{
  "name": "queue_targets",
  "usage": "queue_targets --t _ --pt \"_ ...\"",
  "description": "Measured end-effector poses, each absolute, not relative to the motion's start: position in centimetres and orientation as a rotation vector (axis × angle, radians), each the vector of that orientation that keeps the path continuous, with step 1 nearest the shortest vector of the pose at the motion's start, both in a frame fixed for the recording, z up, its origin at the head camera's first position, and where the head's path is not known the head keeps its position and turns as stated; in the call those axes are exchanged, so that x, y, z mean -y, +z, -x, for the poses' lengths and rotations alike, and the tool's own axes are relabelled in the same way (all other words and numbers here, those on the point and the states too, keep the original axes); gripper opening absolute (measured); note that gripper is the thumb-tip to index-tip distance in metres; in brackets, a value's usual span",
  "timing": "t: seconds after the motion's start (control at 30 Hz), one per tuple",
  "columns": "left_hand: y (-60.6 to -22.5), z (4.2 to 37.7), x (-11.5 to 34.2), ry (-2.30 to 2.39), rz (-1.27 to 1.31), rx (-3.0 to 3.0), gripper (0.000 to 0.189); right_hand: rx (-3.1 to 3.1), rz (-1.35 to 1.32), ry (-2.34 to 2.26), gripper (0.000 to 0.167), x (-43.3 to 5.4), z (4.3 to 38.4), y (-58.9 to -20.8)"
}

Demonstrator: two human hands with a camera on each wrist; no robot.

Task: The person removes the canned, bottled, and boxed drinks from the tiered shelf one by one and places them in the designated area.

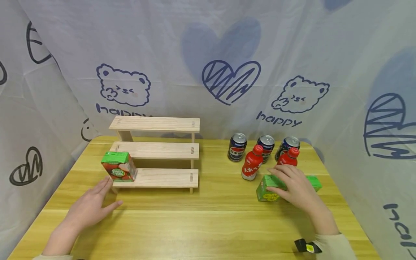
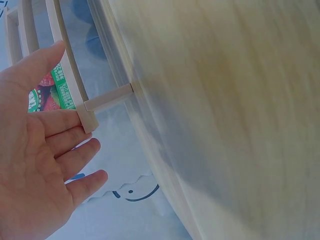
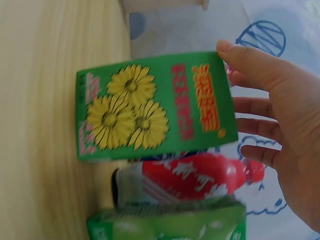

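My right hand (image 1: pixel 294 187) is over the top of a green drink carton (image 3: pixel 155 107) with yellow flowers on its front. The thumb is at the carton's upper front edge, and the other fingers reach behind it. A second green carton (image 1: pixel 314 182) stands just to its right, partly covered by the hand. On the left, my left hand (image 1: pixel 89 209) has its fingers extended, fingertips right at the end of the lowest shelf board. On that board, above the fingertips, sits a red drink carton with a green top (image 1: pixel 119 167) and strawberry pictures.
A three-step wooden shelf (image 1: pixel 162 144) stands at the back left of the wooden table (image 1: pixel 195 224). Behind the green cartons are two red bottles (image 1: pixel 252 162) and three dark cans (image 1: pixel 237 147). A printed cloth (image 1: pixel 175 47) hangs behind and beside the table.
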State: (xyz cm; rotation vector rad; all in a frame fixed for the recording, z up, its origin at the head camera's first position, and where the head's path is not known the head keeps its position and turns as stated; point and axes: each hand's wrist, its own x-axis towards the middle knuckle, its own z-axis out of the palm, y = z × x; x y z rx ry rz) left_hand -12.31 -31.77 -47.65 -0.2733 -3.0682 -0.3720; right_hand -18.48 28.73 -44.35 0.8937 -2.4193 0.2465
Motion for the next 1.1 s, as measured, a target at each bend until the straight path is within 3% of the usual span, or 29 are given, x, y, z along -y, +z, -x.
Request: queue_targets --t 0.23,0.43,0.7,1.1 --pt "-47.5 12.3 31.7 -0.37 0.273 3.068 0.093 2.315 -0.97 0.276 0.053 -26.4 18.9 -43.1" --pt "-47.5 12.3 31.6 -0.359 0.273 3.07 0.093 2.241 -1.018 0.289 0.06 -23.8 19.3 -42.8" --pt "-47.6 12.3 31.8 -0.357 0.272 3.068 0.092 2.135 -1.146 0.315 0.044 -19.9 20.1 -42.9" --pt "-47.6 12.4 31.7 -0.36 0.273 3.066 0.092 2.088 -1.303 0.27 0.054 -12.8 20.7 -42.8"
